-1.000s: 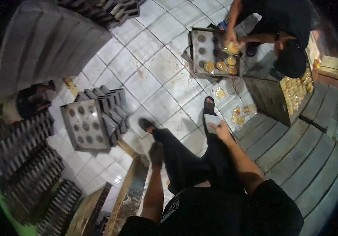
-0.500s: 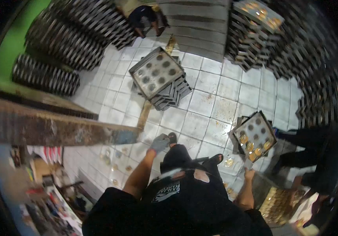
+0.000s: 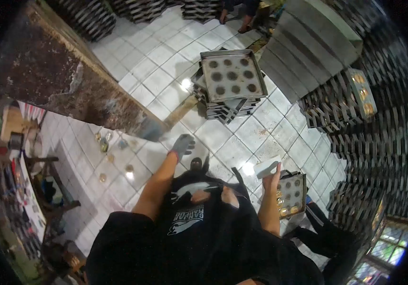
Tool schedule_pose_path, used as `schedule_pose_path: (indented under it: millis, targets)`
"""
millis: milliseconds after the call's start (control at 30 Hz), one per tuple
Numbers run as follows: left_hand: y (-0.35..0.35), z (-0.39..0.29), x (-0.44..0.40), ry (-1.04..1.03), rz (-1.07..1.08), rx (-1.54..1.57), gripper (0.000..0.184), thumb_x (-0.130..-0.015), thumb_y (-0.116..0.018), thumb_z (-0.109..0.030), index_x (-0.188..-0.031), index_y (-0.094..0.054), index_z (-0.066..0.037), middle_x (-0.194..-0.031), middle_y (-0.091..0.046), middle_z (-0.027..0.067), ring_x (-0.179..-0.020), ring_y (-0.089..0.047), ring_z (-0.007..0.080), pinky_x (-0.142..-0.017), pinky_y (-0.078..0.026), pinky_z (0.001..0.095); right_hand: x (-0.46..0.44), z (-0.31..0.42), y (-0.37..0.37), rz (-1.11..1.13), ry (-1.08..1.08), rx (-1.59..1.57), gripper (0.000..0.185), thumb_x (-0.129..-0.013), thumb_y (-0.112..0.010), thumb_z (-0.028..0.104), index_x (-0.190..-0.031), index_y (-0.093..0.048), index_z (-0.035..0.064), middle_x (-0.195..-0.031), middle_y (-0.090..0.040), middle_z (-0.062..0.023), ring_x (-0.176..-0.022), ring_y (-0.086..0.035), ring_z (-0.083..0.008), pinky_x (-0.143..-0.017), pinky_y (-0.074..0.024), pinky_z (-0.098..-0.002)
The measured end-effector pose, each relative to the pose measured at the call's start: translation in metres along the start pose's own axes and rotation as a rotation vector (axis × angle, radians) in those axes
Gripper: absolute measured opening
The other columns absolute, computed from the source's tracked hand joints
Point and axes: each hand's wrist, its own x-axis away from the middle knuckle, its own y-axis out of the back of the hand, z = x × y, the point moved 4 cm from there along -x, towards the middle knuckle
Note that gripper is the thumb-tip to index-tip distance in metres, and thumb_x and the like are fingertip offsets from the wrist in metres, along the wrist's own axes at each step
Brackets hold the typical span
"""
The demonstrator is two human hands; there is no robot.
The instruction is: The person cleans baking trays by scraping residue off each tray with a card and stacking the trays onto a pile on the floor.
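My left hand, in a grey glove, hangs open over the tiled floor with its fingers apart and nothing in them. My bare right hand grips a flat, pale, rectangular scraper-like blade; its handle is hidden. Just below and to the right of that hand is a square metal tray with round dark marks and golden round pieces along its near left side, partly covered by my forearm. Ahead, a tray with rows of dark round spots tops a stack of crisscrossed trays.
At left a rough, worn beam juts in. Zigzag tray stacks line the right side, one topped by a tray of golden pieces. Another person's legs are at lower right; someone's feet show ahead. Scraps litter the floor.
My view has turned and shifted. My right hand has lifted from the tray's near edge, raising the pale blade. My left hand's fingers have spread from a more curled pose.
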Motion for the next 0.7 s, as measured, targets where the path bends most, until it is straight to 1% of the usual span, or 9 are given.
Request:
schedule_pose_path:
  millis: [100, 167, 200, 267, 400, 433, 567, 633, 700]
  targets:
    - [0.008, -0.03, -0.019, 0.041, -0.019, 0.081, 0.051, -0.095, -0.065, -0.044, -0.135, -0.048, -0.017, -0.124, -0.067, 0.0094, -0.109, -0.066, 0.027, -0.085, -0.052, 0.0476, -0.027, -0.008, -0.085, -0.031, 0.061, 0.059, 0.067, -0.096, -0.061, 0.064, -0.131, -0.058, 0.0075, -0.123, -0.063, -0.0069, -0.111, -0.058, -0.0258, -0.103, -0.0456, -0.042]
    - [0.006, -0.045, -0.042, 0.037, -0.003, 0.029, 0.054, -0.095, -0.065, -0.044, -0.137, -0.048, -0.016, -0.126, -0.067, 0.0096, -0.108, -0.066, 0.0256, -0.084, -0.052, 0.0464, -0.06, -0.012, -0.116, -0.051, -0.005, 0.33, 0.064, -0.094, -0.058, 0.069, -0.114, -0.063, 0.0085, -0.099, -0.068, -0.0076, -0.086, -0.064, -0.0235, -0.081, -0.0531, -0.0386]
    - [0.005, -0.049, -0.059, 0.047, -0.015, 0.062, 0.054, -0.095, -0.065, -0.044, -0.137, -0.048, -0.016, -0.126, -0.067, 0.0096, -0.108, -0.066, 0.0256, -0.084, -0.052, 0.0464, -0.072, -0.013, -0.125, -0.14, -0.078, 0.491, 0.054, -0.092, -0.059, 0.067, -0.089, -0.062, 0.0126, -0.071, -0.061, -0.0054, -0.06, -0.058, -0.0202, -0.057, -0.0483, -0.0355]
    - [0.004, -0.048, -0.093, 0.123, -0.036, 0.021, 0.055, -0.095, -0.065, -0.044, -0.139, -0.047, -0.016, -0.129, -0.066, 0.0088, -0.111, -0.065, 0.0242, -0.085, -0.052, 0.0462, -0.101, -0.025, -0.163, -0.124, -0.113, 0.675, 0.054, -0.09, -0.06, 0.067, -0.069, -0.054, 0.0179, -0.059, -0.053, -0.003, -0.05, -0.05, -0.0196, -0.048, -0.0409, -0.0343]
    - [0.007, -0.003, -0.199, 0.151, -0.001, 0.239, 0.055, -0.092, -0.068, -0.046, -0.135, -0.051, -0.015, -0.127, -0.066, 0.0036, -0.107, -0.064, 0.0208, -0.084, -0.05, 0.0445, -0.191, -0.064, -0.19, 0.026, -0.289, 0.902, 0.04, -0.097, -0.055, 0.047, -0.07, -0.055, 0.017, -0.056, -0.05, 0.0, -0.045, -0.046, -0.0159, -0.042, -0.0359, -0.0302]
    - [0.009, 0.02, -0.237, 0.014, -0.018, 0.087, 0.052, -0.09, -0.069, -0.044, -0.131, -0.056, -0.016, -0.125, -0.066, 0.0026, -0.109, -0.062, 0.0205, -0.085, -0.049, 0.0442, -0.221, -0.079, -0.185, -0.069, -0.314, 0.957, 0.037, -0.098, -0.053, 0.044, -0.073, -0.058, 0.0165, -0.058, -0.051, 0.0006, -0.046, -0.046, -0.0131, -0.042, -0.0347, -0.0283]
    - [0.018, 0.014, -0.343, -0.084, -0.228, -0.144, 0.047, -0.09, -0.069, -0.044, -0.13, -0.064, -0.02, -0.135, -0.061, 0.0067, -0.116, -0.058, 0.0195, -0.095, -0.047, 0.0425, -0.329, -0.142, -0.19, 0.04, -0.5, 1.398, 0.042, -0.098, -0.052, 0.051, -0.107, -0.072, 0.0156, -0.063, -0.055, 0.001, -0.048, -0.045, -0.0097, -0.043, -0.0341, -0.0256]
    - [0.015, 0.025, -0.415, 0.147, -0.326, 0.161, 0.052, -0.092, -0.068, -0.039, -0.138, -0.061, -0.016, -0.145, -0.055, 0.0128, -0.121, -0.058, 0.024, -0.102, -0.047, 0.0409, -0.374, -0.179, -0.187, 0.109, -0.503, 1.437, 0.044, -0.099, -0.051, 0.053, -0.111, -0.072, 0.0161, -0.067, -0.057, 0.0006, -0.049, -0.045, -0.0089, -0.043, -0.0343, -0.0248]
    - [0.021, 0.046, -0.494, 0.09, -0.345, 0.095, 0.068, -0.09, -0.071, -0.037, -0.146, -0.053, -0.002, -0.154, -0.048, 0.0146, -0.132, -0.054, 0.0284, -0.111, -0.041, 0.0385, -0.421, -0.218, -0.154, 0.072, -0.589, 1.503, 0.049, -0.101, -0.049, 0.057, -0.124, -0.068, 0.0177, -0.077, -0.06, 0.0, -0.05, -0.045, -0.007, -0.044, -0.0347, -0.0228]
